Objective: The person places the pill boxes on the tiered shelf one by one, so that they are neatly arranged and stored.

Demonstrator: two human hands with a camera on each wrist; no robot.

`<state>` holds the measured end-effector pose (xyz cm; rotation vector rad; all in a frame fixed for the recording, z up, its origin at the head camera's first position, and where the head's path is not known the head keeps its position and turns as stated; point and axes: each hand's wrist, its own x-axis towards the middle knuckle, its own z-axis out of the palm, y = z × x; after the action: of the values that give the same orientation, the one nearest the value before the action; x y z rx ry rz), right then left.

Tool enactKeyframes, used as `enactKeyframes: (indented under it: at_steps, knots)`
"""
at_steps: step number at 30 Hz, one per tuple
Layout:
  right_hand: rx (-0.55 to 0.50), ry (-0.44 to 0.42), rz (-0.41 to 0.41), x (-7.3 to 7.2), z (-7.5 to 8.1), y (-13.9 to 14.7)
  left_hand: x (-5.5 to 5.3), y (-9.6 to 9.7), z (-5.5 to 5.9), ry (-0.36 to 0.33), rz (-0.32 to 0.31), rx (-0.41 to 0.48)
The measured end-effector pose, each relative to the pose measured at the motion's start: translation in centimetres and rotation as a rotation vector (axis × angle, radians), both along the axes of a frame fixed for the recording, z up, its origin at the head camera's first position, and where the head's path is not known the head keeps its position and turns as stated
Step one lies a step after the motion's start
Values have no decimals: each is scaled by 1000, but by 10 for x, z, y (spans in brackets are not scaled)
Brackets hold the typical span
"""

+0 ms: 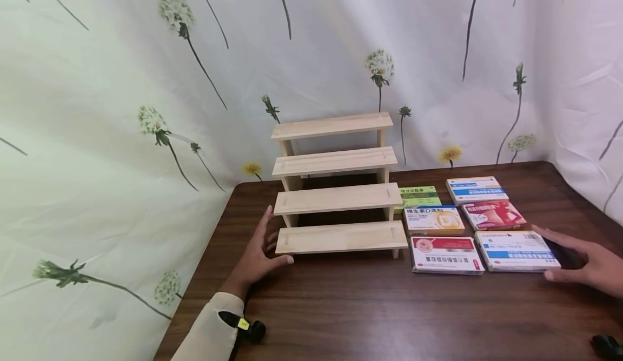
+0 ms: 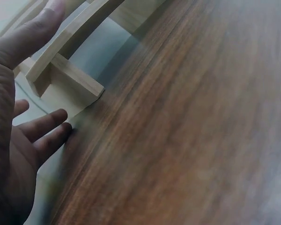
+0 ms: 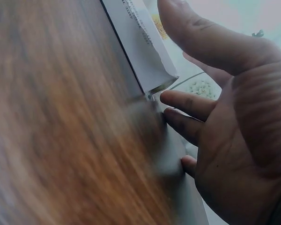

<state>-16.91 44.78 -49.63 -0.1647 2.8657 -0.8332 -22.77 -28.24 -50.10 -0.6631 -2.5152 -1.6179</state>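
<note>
Dark wooden table (image 1: 340, 307) is backed by a dandelion-print curtain (image 1: 121, 80). Beside the stepped wooden rack (image 1: 338, 188), the left hand (image 1: 255, 255) is laid open-fingered. Around the white-and-blue box (image 1: 516, 250), the right hand (image 1: 584, 261) is spread open.

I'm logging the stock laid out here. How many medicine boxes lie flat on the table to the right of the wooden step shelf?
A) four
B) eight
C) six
C: six medicine boxes lie in two columns of three on the table right of the wooden step shelf, whose steps are bare; the right hand reaches the nearest right-column box.
</note>
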Motion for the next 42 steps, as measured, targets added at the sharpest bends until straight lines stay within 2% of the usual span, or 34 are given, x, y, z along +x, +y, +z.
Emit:
enactKeyframes:
  at_steps: [7,14,23,30,36,42]
  knots:
    - [-18,38,22,-2,-4,-3,0,-2,-1,2,27,-35]
    - [-5,19,7,0,-3,-2,2,1,0,-18,34,-40]
    - [30,41,2,1,-3,-3,2,2,0,29,36,-92]
    - [44,29,-9,0,-5,-3,3,2,-1,104,28,-157]
    - [54,46,-12,-1,-4,-3,5,4,1,86,26,-144]
    - [56,11,-12,-1,-5,-3,4,4,0,49,23,-121]
